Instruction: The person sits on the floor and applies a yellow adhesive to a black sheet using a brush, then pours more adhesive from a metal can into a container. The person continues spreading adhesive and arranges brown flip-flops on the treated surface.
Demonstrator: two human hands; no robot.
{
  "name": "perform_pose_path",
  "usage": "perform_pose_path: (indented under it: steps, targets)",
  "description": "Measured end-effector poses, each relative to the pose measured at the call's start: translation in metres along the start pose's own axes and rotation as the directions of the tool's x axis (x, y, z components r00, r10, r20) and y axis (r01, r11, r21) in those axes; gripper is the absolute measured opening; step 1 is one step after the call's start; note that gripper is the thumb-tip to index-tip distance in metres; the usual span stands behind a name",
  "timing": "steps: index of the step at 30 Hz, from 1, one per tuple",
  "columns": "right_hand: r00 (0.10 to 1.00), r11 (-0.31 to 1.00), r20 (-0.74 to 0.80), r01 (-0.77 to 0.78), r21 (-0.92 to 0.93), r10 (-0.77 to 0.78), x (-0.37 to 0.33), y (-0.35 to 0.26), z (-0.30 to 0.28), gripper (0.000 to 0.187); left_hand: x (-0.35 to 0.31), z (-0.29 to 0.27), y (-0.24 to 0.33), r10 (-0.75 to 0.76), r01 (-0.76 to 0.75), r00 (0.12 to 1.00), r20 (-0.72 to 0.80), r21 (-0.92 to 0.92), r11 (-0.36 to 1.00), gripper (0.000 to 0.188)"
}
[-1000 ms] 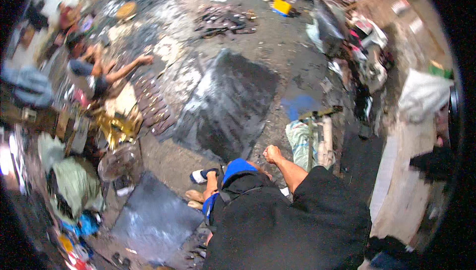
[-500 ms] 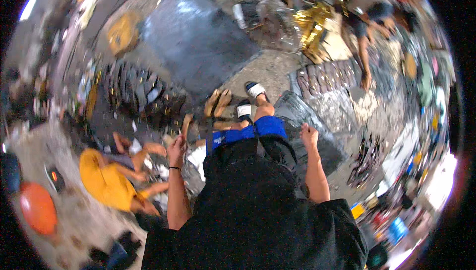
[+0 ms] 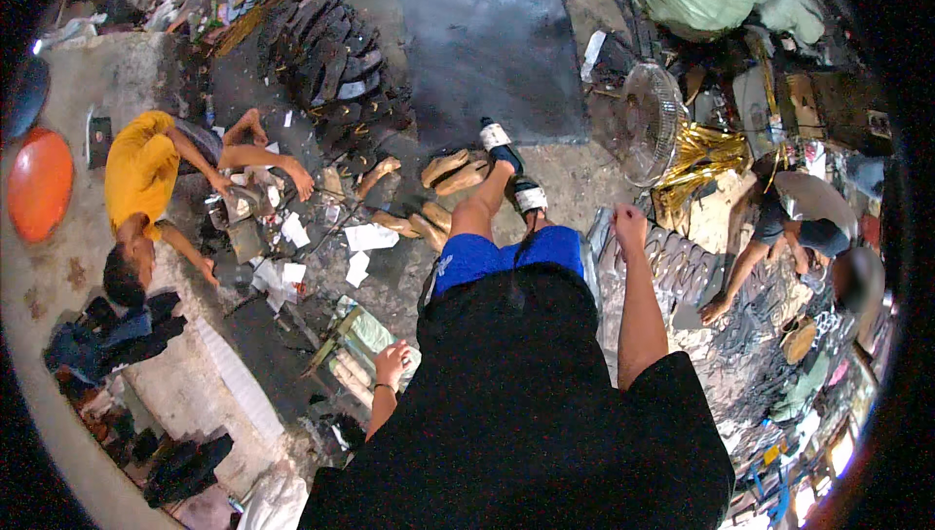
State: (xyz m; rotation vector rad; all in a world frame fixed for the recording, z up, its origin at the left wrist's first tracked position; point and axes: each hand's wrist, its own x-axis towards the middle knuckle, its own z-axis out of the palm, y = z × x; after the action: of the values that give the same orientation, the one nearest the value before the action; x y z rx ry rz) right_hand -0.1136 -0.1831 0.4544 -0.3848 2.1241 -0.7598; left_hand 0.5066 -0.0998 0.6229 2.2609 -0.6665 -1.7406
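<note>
My left hand [image 3: 392,364] hangs low beside my body, a dark band at its wrist. Its fingers are loosely bent and somewhat apart, and nothing shows in them. Close to it lies a pale green plastic bag [image 3: 366,328] with light brown pieces against it. On the other side my right hand [image 3: 630,226] is held forward, fingers curled in with nothing visible in them. Below it, not touched, brown shoe pieces [image 3: 679,262] lie in rows. Ahead of my legs are several wooden shoe lasts [image 3: 458,177] on the floor, near my sandals [image 3: 529,199].
A large dark flat sheet [image 3: 492,53] lies ahead, with a heap of black shoe soles [image 3: 336,53] to its left. A round fan [image 3: 651,121] and gold strips [image 3: 703,165] stand right. One person in yellow [image 3: 141,170] sits left; another person [image 3: 808,213] works at right.
My view has swung left, and the dark sheet now lies straight ahead. My legs have changed stride. My left hand has dropped back toward my body; my right hand is raised further forward.
</note>
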Motion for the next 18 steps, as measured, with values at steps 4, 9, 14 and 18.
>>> perform_pose_path:
  steps: [4, 9, 14, 18]
  targets:
    - [0.997, 0.924, 0.072, -0.024, 0.382, -0.004, -0.011, -0.04, 0.047, 0.03, -0.011, -0.015, 0.019, -0.077, 0.069, 0.966, -0.249, -0.038, 0.997, 0.023]
    - [0.98, 0.986, 0.182, 0.103, -0.133, -0.078, -0.002, 0.037, 0.064, 0.028, -0.003, -0.02, 0.147, 0.131, -0.206, 0.923, -0.363, -0.177, 0.963, 0.034]
    - [0.922, 0.916, 0.24, -0.351, 0.192, 0.303, -0.063, 0.059, 0.051, 0.021, -0.019, -0.012, 0.196, 0.24, -0.234, 0.866, -0.438, 0.069, 0.97, 0.043]
    - [0.907, 0.919, 0.147, -0.386, -0.083, 0.394, -0.06, 0.105, 0.026, 0.021, 0.004, -0.018, 0.159, 0.18, -0.2, 0.934, -0.31, -0.032, 0.979, 0.044]
